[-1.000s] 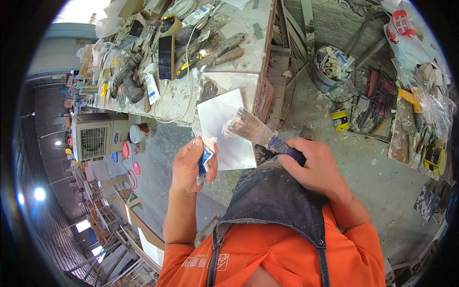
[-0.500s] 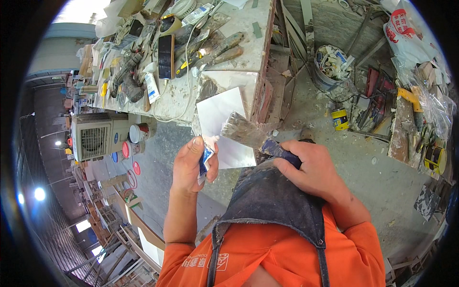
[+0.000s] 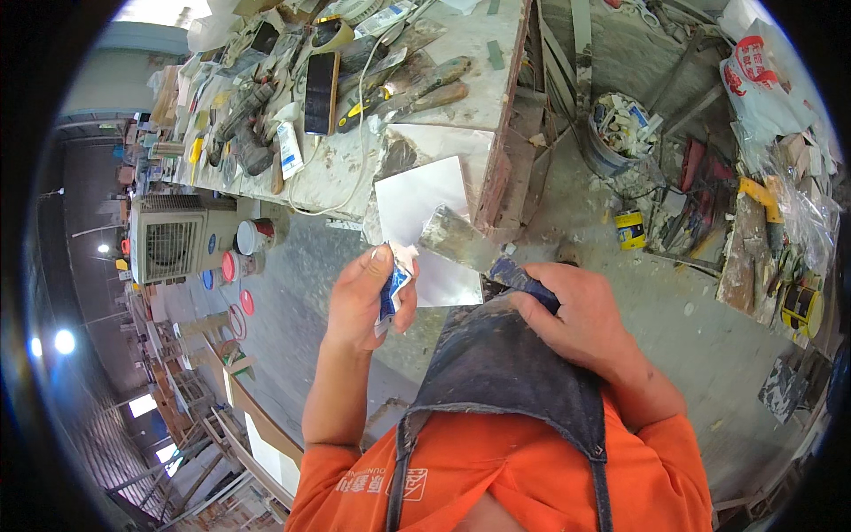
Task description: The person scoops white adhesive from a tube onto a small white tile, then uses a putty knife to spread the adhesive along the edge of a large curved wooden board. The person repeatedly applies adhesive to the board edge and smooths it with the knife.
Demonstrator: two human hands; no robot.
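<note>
Your left hand (image 3: 368,297) pinches a small crumpled tube (image 3: 391,291), blue and white, soft and squeezed flat; thumb and fingers are pressed together around it, and its white tip pokes up past the thumb. Your right hand (image 3: 576,319) is wrapped tight around the dark blue handle of a scraper (image 3: 470,244). The scraper has a wide, flat metal blade, dull grey and smeared with dried paste, angled up to the left, and its blade edge sits just beside the tube. Both are held in the air above a white tile (image 3: 425,222), which is square, smooth and glossy and leans against the near edge of the bench (image 3: 461,111). A second, dirtier tile lies behind it.

The bench top is pale, rough and crusted with plaster dust. Trowels (image 3: 417,84) with caked blades lie near its right edge, and a black phone (image 3: 321,93) lies flat toward the middle. A grey bucket (image 3: 616,137) full of white chips stands on the concrete floor to the right of the bench. Your dark apron (image 3: 496,372), stiff and stained, lies over an orange shirt.
</note>
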